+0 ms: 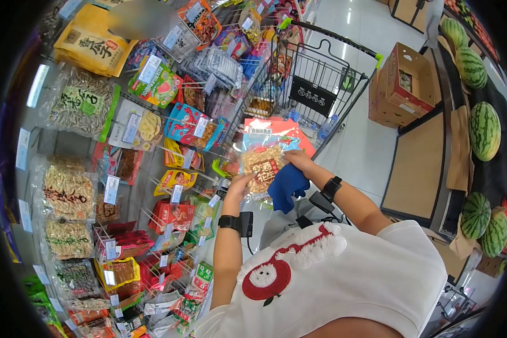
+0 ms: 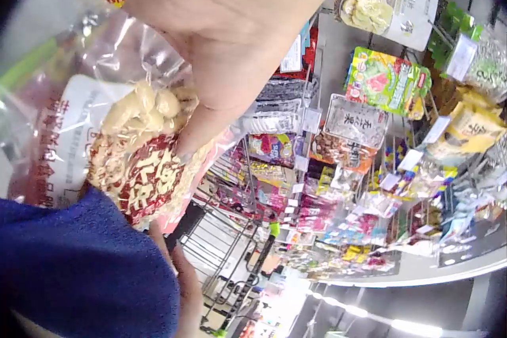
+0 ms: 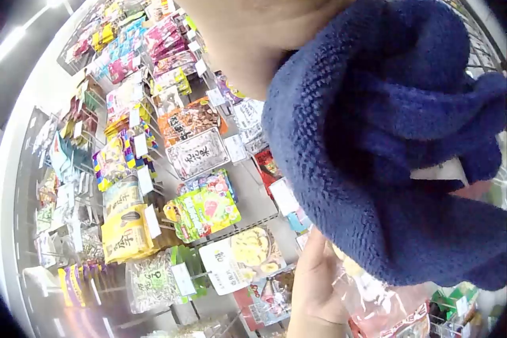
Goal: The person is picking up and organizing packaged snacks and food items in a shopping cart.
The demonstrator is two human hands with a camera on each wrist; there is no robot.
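A clear bag of peanuts (image 1: 263, 159) with a dark red label is up in front of the chest in the head view. My left hand (image 1: 240, 187) pinches its near-left edge, the thumb lying over the front in the left wrist view, where the peanuts (image 2: 150, 108) show through the plastic. My right hand (image 1: 299, 161) grips the bag's right side. From that hand hangs a dark blue fluffy cloth (image 1: 288, 188), which hides most of the fingers in the right wrist view. A red and light-blue package (image 1: 299, 143) shows behind the bag.
Hanging snack packs, such as a green fruit pack (image 1: 155, 84), fill the rack on the left. A shopping cart (image 1: 343, 101) with bottles inside stands ahead. On the right are a cardboard box (image 1: 391, 104) and a stand with watermelons (image 1: 485, 130).
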